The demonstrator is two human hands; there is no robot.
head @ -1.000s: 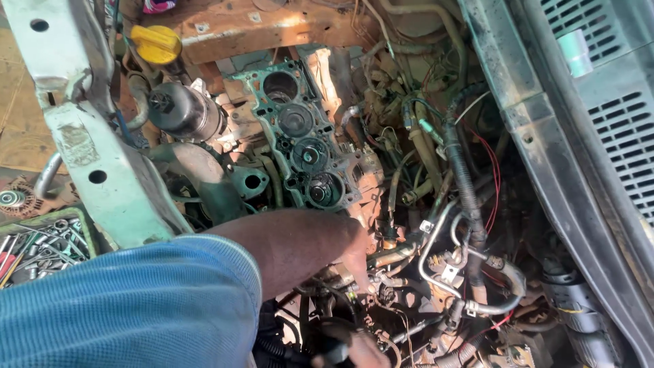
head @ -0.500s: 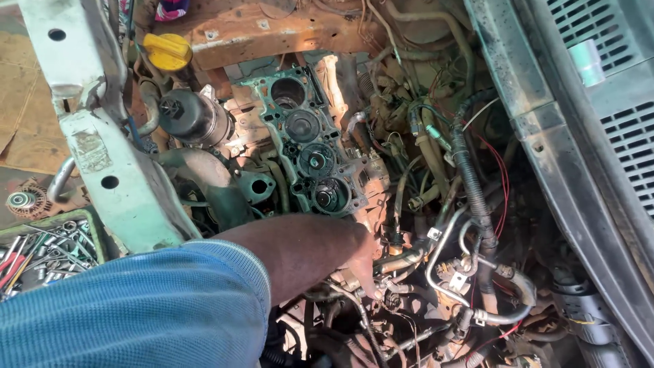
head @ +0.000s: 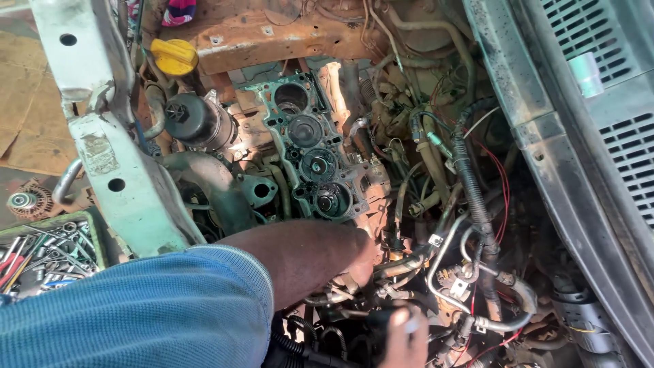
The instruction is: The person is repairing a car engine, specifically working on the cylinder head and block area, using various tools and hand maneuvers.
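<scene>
Left hand: my left hand, at the end of my blue ribbed sleeve, is pushed down among the hoses just below the bare grey-green engine block with its row of four round cylinder bores. Its fingers are buried, so I cannot tell how far it is open or what it has hold of.

Right hand: my right hand shows only in part at the bottom edge, below the block. Its fingers curl around something dark, which I cannot make out.

Work spot: I judge that I am on a fitting or hose in the tangle of rusty metal pipes and black hoses just below and to the right of the block.

Done: the cylinder head is already off, as the bores and piston tops lie open to view.

Left: the black round canister with a hexagonal cap sits in place left of the block, and the yellow round filler cap up and left of it. The black corrugated wiring loom with red wires runs to the right of the block. Much stripping appears to remain.

Tools: a green tray of loose sockets and spanners lies well left of the block, beyond the pale green body panel.
</scene>
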